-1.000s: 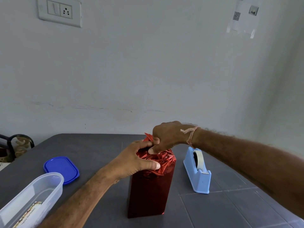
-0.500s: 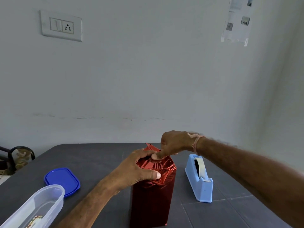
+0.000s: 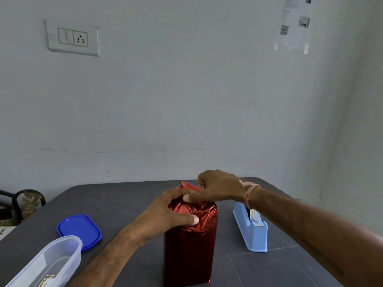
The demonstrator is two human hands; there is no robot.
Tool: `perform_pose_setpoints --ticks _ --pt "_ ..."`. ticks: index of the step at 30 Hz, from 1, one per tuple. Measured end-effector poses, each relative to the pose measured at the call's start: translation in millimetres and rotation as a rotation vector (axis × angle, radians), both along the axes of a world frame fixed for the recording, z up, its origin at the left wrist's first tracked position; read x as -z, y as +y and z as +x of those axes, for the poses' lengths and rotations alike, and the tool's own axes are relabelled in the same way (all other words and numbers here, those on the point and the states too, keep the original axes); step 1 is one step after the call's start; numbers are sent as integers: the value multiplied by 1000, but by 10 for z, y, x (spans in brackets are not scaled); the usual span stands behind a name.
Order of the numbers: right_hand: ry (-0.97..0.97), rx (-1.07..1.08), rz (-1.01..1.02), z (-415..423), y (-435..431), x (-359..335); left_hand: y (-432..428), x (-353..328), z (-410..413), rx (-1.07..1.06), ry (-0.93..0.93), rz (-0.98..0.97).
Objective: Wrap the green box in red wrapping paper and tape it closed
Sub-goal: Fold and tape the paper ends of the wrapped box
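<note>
A tall box stands upright on the dark table (image 3: 124,204), fully covered in shiny red wrapping paper (image 3: 188,255); no green shows. The paper is crumpled and gathered at the top. My left hand (image 3: 165,216) grips the top left of the wrapped box, thumb across its front. My right hand (image 3: 215,188) reaches over from the right and pinches the gathered paper at the top, thumb pressing down on it. A light blue tape dispenser (image 3: 251,230) stands to the right of the box, under my right forearm.
A blue lid (image 3: 79,229) lies on the table at the left. A clear plastic container (image 3: 49,264) sits at the lower left corner. A dark chair back (image 3: 24,201) shows past the table's left edge. A grey wall rises behind the table.
My right hand has shifted slightly on the top of the box, its thumb now pressing the gathered paper flatter. My left hand keeps its grip. The camera has tilted upward.
</note>
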State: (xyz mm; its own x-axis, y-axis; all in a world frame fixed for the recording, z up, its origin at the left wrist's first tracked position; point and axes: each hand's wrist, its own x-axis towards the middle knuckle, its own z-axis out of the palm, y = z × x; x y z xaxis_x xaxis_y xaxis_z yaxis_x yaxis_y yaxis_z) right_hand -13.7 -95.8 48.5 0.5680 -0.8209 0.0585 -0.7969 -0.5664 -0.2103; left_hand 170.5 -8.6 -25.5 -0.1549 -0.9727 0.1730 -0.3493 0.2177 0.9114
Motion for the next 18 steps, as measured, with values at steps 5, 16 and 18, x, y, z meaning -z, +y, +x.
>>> perform_pose_setpoints --ticks 5,16,18 --pt "-56 19 32 21 46 22 35 -9 -35 -16 4 -19" --pt "-662 -21 58 -301 153 316 35 -27 -11 -18 -24 -11" --pt "-716 -95 16 -394 216 440 24 -29 7 -10 -22 -12"
